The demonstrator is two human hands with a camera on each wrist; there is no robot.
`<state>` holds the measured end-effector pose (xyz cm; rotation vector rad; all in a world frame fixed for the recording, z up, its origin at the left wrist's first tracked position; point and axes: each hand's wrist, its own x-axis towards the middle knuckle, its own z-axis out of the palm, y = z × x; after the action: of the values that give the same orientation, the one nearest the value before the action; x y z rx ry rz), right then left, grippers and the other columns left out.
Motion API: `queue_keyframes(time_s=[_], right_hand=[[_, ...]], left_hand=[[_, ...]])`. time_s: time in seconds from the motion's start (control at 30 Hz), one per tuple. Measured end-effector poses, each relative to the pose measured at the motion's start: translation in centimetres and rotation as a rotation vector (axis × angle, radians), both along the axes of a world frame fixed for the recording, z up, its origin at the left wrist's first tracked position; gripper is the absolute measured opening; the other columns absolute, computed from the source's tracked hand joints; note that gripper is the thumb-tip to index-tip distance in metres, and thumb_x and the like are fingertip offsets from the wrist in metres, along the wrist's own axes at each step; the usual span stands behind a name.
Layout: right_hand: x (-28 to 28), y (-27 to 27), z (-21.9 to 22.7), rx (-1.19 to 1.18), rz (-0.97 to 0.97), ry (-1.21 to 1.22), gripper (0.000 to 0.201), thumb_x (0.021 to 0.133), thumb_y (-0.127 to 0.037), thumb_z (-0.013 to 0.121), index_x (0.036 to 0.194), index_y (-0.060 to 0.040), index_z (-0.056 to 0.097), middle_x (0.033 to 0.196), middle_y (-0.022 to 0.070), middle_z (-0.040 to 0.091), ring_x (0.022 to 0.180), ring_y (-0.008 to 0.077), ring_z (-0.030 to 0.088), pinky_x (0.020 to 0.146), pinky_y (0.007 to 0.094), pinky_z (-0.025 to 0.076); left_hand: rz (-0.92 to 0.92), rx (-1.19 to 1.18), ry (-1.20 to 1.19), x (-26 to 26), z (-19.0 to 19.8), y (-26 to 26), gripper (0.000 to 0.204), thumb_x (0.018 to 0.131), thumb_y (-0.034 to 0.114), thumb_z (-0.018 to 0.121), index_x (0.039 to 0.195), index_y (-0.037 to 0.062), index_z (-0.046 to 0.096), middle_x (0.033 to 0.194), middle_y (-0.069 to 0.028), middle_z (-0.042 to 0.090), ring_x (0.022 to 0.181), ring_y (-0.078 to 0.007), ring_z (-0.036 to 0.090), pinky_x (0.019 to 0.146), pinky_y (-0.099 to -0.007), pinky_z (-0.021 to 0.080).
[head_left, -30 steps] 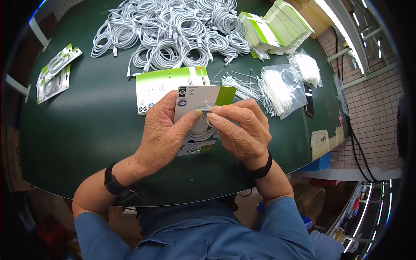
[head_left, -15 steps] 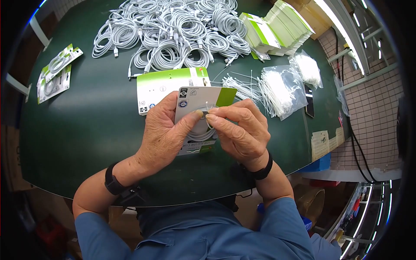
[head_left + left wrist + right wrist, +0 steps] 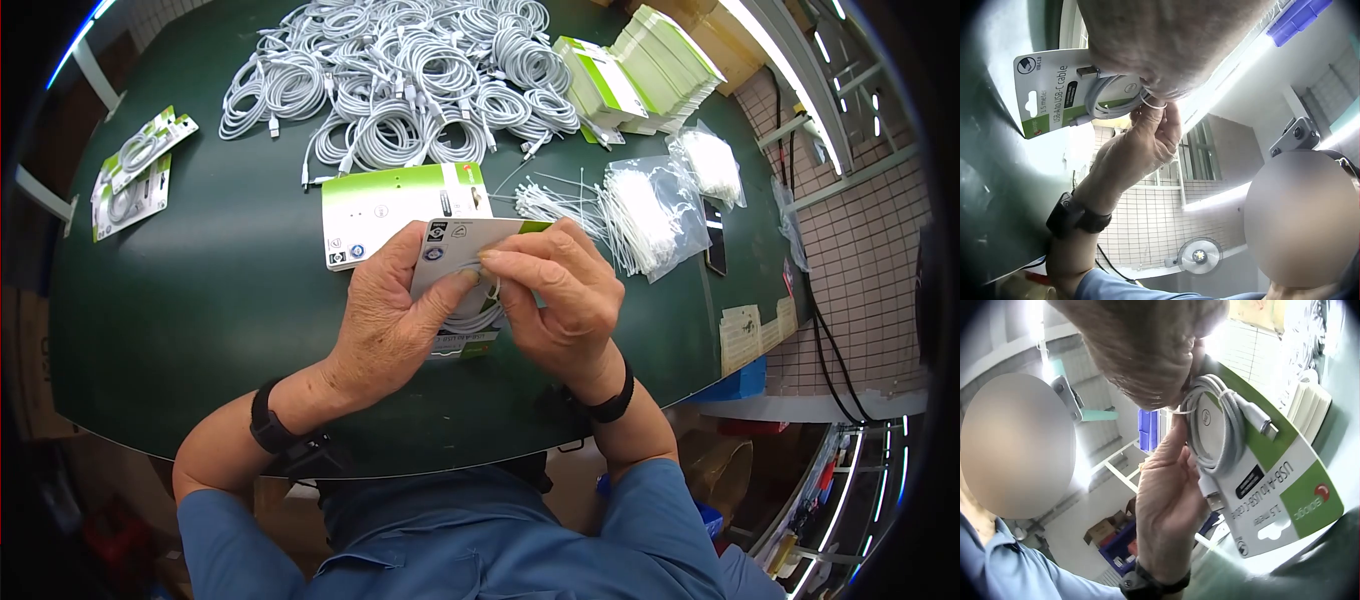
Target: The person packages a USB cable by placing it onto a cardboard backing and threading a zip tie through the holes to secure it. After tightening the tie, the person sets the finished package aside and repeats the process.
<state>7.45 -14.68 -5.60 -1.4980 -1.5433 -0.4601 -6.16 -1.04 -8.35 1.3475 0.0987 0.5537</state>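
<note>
My left hand [image 3: 385,315] grips a white and green packaging card [image 3: 470,232], its thumb pressing on the front. A coiled grey-white USB cable [image 3: 1235,434] lies against the card, both plugs showing in the right wrist view. Close beside that thumb, my right hand [image 3: 568,295] pinches a thin white cable tie [image 3: 1155,105], which loops out near the fingertips in the left wrist view. The fingers partly cover the tie and the coil's upper part. Behind the held card, a stack of similar cards [image 3: 385,210] lies on the green table [image 3: 200,310].
A large heap of coiled cables [image 3: 400,75] spreads across the back. Carded cables [image 3: 135,175] lie at the left. Loose cable ties [image 3: 555,203], a clear bag of ties [image 3: 645,215] and a phone [image 3: 714,240] are at the right, with stacked cards [image 3: 650,75] behind.
The held card has tilted and sunk slightly in the head view. My right hand's fingers have shifted up and over the card near the left thumb, covering more of its green part.
</note>
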Motion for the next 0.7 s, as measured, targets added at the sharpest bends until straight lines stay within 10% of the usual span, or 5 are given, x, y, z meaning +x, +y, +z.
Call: queue_keyframes(time_s=[0.37, 0.7], right_hand=[[-0.6, -0.4, 0.4, -0.048, -0.053, -0.198, 0.026, 0.078, 0.007, 0.079, 0.101, -0.0037, 0.075, 0.095, 0.0112, 0.073, 0.074, 0.0198, 0.068, 0.058, 0.0298, 0.052], [0.0, -0.8, 1.4, -0.080, 0.022, 0.239, 0.025, 0.083, 0.009, 0.077, 0.107, 0.0002, 0.074, 0.097, 0.0092, 0.070, 0.075, 0.0139, 0.066, 0.062, 0.0253, 0.053]], left_hand=[[0.031, 0.045, 0.019, 0.0, 0.4, 0.1, 0.026, 0.101, 0.010, 0.068, 0.125, -0.0010, 0.062, 0.110, -0.0071, 0.071, 0.098, -0.0106, 0.065, 0.086, -0.0289, 0.056], [0.001, -0.001, 0.027, 0.1, 0.6, 0.7, 0.027, 0.101, 0.007, 0.067, 0.126, -0.0016, 0.062, 0.114, -0.0084, 0.072, 0.103, -0.0126, 0.068, 0.090, -0.0292, 0.056]])
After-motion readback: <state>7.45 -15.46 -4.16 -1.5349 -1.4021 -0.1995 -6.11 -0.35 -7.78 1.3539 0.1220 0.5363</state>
